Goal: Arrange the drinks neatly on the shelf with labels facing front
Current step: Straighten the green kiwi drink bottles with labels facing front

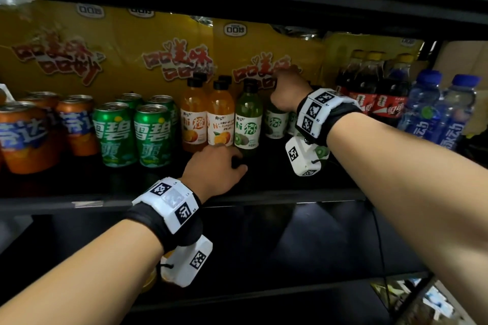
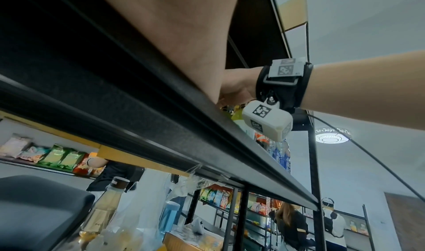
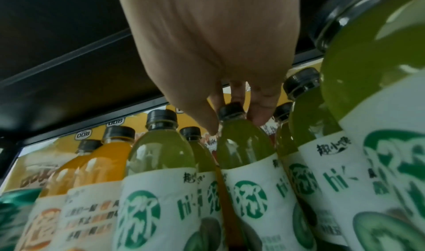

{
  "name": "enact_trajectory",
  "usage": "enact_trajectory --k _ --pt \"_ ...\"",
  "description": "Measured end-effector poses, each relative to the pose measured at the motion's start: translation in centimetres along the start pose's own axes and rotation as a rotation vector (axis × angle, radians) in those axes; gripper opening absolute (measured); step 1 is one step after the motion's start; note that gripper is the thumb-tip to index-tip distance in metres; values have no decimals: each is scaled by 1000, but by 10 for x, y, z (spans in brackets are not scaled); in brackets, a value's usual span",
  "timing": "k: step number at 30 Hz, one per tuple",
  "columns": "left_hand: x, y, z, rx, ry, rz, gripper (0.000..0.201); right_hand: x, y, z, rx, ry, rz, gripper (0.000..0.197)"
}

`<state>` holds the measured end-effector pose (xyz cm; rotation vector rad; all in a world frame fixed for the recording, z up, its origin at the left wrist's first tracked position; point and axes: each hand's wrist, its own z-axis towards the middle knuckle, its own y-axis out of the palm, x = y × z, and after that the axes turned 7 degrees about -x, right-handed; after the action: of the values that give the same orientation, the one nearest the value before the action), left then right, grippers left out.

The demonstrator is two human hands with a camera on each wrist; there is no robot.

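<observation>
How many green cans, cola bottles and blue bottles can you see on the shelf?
Green cans: 4
Cola bottles: 3
Blue bottles: 2
Total: 9, counting only the ones that show clearly; more may stand hidden behind.

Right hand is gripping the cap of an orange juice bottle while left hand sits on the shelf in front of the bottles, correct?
Not quite: the right hand grips the cap of a green kiwi bottle, not an orange one; the right wrist view shows it. The left hand does sit on the shelf in front.
</observation>
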<state>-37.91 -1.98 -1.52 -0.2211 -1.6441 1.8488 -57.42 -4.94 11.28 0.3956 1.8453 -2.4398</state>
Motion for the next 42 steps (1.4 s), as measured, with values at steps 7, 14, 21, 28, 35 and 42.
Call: enact_trajectory --k 7,14,21,28,35,42 --pt "1 2 -1 24 -6 17 41 11 4 -22 153 -57 137 42" --pt "22 -4 1 160 33 -321 46 19 -11 -59 243 -184 306 33" --pt "71 2 3 27 184 -1040 50 30 -21 -83 222 -244 693 28" --pt "71 11 -4 112 176 -1268 48 43 21 -97 96 -185 1060 55" --pt "69 11 -2 181 60 -1338 51 54 78 -111 -112 -183 1499 38" --pt "70 6 -1 42 -44 -1466 38 59 95 -106 -34 -209 1508 24"
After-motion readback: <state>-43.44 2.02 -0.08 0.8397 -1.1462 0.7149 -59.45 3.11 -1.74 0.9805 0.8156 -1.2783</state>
